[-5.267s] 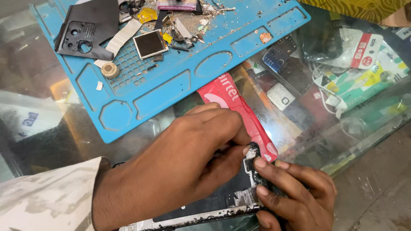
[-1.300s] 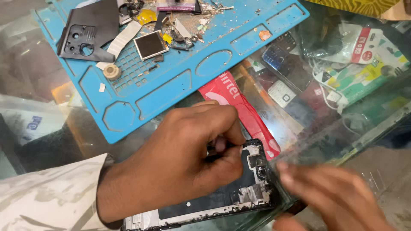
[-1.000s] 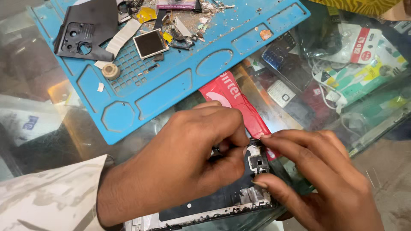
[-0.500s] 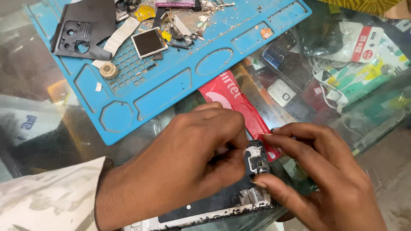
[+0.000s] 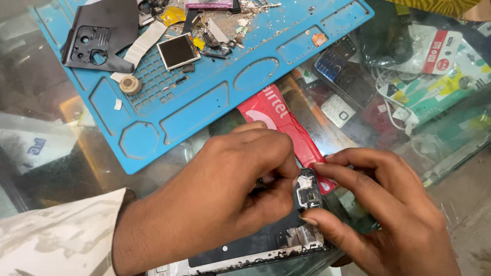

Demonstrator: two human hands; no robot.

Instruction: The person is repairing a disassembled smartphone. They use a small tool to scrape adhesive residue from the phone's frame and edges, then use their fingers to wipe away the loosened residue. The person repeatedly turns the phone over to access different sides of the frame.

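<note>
**Two hands on an opened phone at the near edge of a glass counter**

Nearest the camera lies an opened phone frame point(image 5: 266, 245), dark inside with a pale, chipped rim, flat on the glass counter point(image 5: 46, 102) and running from the lower middle out to the right. The left hand point(image 5: 225, 189), coming in from the near left in a pale patterned sleeve point(image 5: 56, 235), lies over the middle of the frame with its fingers curled inward and thumb and forefinger pinched together just above the frame's upper end; whatever they may be pinching is hidden, so I cannot tell whether they hold anything. The right hand point(image 5: 383, 214) comes in from the near right and grasps the frame's far end, forefinger along the top edge and thumb against the near side, a small metal-edged part showing between them.

Just beyond the hands a red plastic packet point(image 5: 286, 122) lies slantwise on the glass, its near end passing under the right forefinger. Through the glass to the right show old keypad phones point(image 5: 337, 61), white cables and coloured packets point(image 5: 440, 66) on a shelf below.

Farther off, to the left and middle, a blue work mat point(image 5: 204, 97) with moulded compartments lies at an angle. On it sit a black back cover with camera holes point(image 5: 97, 36), a white ribbon strip point(image 5: 143, 43), a small square screen module point(image 5: 177, 51), a round tan knob point(image 5: 130, 84), and a scatter of small parts and debris point(image 5: 225, 25) along the far edge.
</note>
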